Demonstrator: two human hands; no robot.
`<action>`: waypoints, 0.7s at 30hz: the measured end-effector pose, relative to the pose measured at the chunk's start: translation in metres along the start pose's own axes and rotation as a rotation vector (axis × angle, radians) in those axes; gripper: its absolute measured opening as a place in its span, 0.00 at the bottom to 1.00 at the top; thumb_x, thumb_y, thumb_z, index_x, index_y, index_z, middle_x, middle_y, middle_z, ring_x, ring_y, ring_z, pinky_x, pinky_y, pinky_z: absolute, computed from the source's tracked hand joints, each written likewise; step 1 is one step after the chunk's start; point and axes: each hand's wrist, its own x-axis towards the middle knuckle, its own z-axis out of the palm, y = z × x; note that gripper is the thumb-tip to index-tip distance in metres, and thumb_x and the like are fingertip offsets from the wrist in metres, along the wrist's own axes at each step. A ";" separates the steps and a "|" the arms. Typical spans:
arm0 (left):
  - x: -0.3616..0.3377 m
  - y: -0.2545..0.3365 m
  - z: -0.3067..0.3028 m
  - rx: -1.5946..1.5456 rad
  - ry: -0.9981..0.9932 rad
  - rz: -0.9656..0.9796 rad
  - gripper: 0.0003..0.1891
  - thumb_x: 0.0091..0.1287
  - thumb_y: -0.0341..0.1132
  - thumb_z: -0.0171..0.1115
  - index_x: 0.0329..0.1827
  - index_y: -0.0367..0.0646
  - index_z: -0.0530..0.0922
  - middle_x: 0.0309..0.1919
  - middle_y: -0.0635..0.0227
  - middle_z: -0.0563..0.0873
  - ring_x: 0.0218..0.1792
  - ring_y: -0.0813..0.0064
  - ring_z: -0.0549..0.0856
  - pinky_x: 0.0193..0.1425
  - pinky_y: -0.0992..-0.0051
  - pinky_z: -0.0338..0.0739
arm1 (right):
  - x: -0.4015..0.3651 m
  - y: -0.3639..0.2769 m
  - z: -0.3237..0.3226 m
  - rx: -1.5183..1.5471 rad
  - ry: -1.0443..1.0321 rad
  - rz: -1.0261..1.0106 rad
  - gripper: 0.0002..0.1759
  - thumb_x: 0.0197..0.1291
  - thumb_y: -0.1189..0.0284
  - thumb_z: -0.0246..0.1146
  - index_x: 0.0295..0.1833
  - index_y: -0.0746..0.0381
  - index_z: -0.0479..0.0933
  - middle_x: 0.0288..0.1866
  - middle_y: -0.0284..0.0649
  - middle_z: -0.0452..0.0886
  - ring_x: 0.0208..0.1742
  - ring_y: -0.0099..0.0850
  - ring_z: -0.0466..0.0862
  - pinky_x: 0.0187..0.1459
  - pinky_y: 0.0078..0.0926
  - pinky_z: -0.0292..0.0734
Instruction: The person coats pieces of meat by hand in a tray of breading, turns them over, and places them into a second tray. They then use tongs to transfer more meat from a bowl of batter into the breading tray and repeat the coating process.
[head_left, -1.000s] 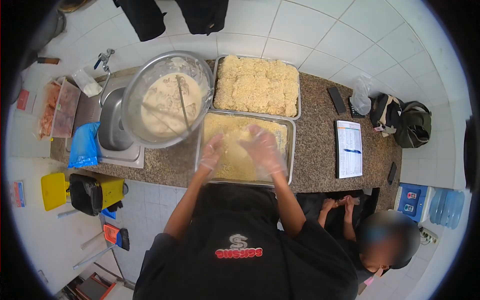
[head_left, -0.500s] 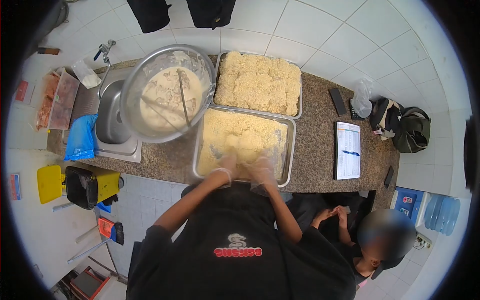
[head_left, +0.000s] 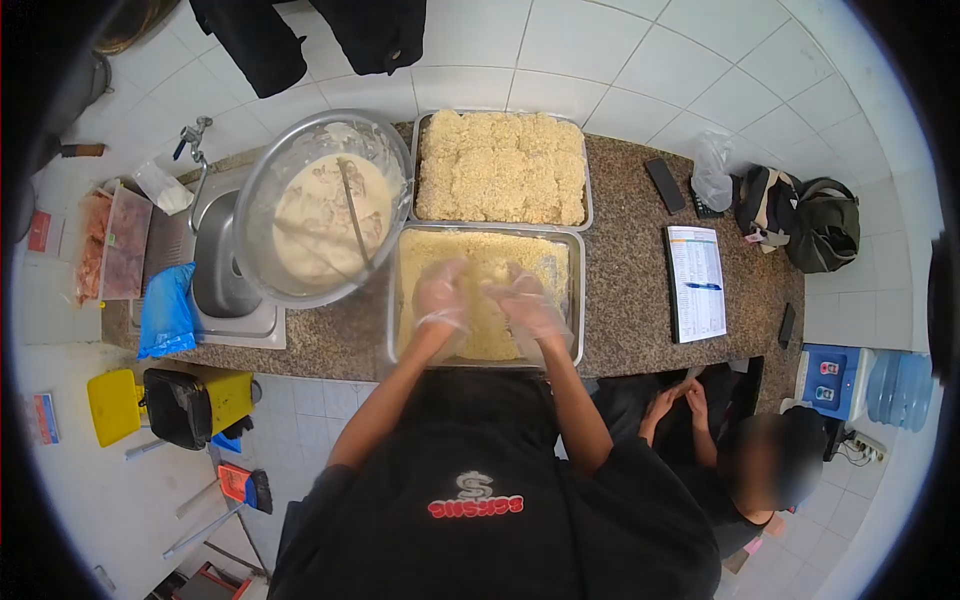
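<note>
My left hand (head_left: pixel 443 292) and my right hand (head_left: pixel 528 301), both in clear plastic gloves, are over the near metal tray (head_left: pixel 578 300). Pale yellow crumbs (head_left: pixel 420 250) cover most of its bottom. A crumb-coated lump (head_left: pixel 490 268) shows between my hands; their fingers are blurred and partly hidden, so their grip is unclear. Behind this tray, the far tray (head_left: pixel 588 205) holds rows of crumb-coated pieces (head_left: pixel 500 170). To the left stands a big metal bowl (head_left: pixel 250 225) of creamy batter (head_left: pixel 320 225) with pieces and a long utensil (head_left: pixel 352 205) in it.
At the left are a sink (head_left: pixel 222 270), a blue bag (head_left: pixel 167 312) and a clear box (head_left: pixel 125 240) of raw meat. A clipboard (head_left: pixel 697 284), phone (head_left: pixel 664 186) and bags (head_left: pixel 825 225) lie on the right counter. Another person (head_left: pixel 700 440) sits at the lower right.
Both hands have moved farther over the near tray, away from its front edge. The camera view has shifted slightly. The bowl and trays look unmoved on the counter.
</note>
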 end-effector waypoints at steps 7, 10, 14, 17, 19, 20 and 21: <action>0.009 0.010 0.004 0.477 -0.151 -0.071 0.33 0.70 0.52 0.67 0.73 0.44 0.76 0.75 0.50 0.72 0.74 0.48 0.72 0.77 0.51 0.68 | -0.010 0.015 -0.019 -0.353 0.224 -0.089 0.21 0.67 0.61 0.65 0.58 0.63 0.82 0.45 0.57 0.88 0.49 0.54 0.88 0.50 0.49 0.82; 0.004 0.009 0.002 0.601 -0.012 0.018 0.32 0.70 0.49 0.68 0.73 0.43 0.77 0.72 0.50 0.77 0.71 0.49 0.75 0.75 0.51 0.71 | -0.021 0.035 -0.030 -0.405 0.267 -0.095 0.20 0.68 0.60 0.64 0.58 0.60 0.84 0.45 0.55 0.88 0.48 0.52 0.89 0.50 0.48 0.83; 0.037 0.023 0.035 0.245 0.026 0.456 0.21 0.67 0.42 0.69 0.60 0.44 0.83 0.57 0.51 0.84 0.57 0.49 0.83 0.64 0.52 0.78 | -0.029 0.040 -0.034 -0.290 0.257 0.084 0.19 0.68 0.59 0.65 0.55 0.59 0.85 0.43 0.53 0.89 0.46 0.52 0.90 0.49 0.46 0.84; 0.054 0.036 0.089 0.097 -0.186 0.386 0.11 0.67 0.39 0.67 0.47 0.44 0.82 0.45 0.53 0.85 0.48 0.49 0.84 0.55 0.51 0.79 | -0.025 0.040 -0.037 -0.258 0.220 0.065 0.18 0.67 0.60 0.63 0.54 0.60 0.86 0.46 0.57 0.88 0.50 0.55 0.88 0.54 0.49 0.83; 0.059 0.031 0.101 0.078 -0.261 0.320 0.08 0.68 0.38 0.64 0.40 0.44 0.81 0.39 0.53 0.84 0.44 0.50 0.83 0.51 0.51 0.79 | -0.025 0.039 -0.037 -0.174 0.252 0.131 0.18 0.67 0.60 0.63 0.53 0.60 0.87 0.46 0.55 0.88 0.49 0.54 0.89 0.53 0.48 0.83; 0.053 0.025 0.103 0.119 -0.234 0.480 0.08 0.69 0.38 0.63 0.39 0.43 0.81 0.38 0.53 0.84 0.44 0.49 0.84 0.51 0.51 0.79 | -0.025 0.040 -0.040 -0.172 0.244 0.142 0.18 0.67 0.60 0.63 0.53 0.60 0.87 0.46 0.55 0.88 0.49 0.54 0.89 0.53 0.48 0.83; 0.047 0.020 0.102 0.163 -0.209 0.640 0.08 0.70 0.37 0.62 0.39 0.42 0.80 0.36 0.52 0.83 0.44 0.49 0.84 0.51 0.51 0.79 | -0.025 0.040 -0.039 -0.136 0.266 0.153 0.17 0.67 0.61 0.63 0.53 0.60 0.87 0.46 0.54 0.89 0.49 0.54 0.89 0.52 0.49 0.83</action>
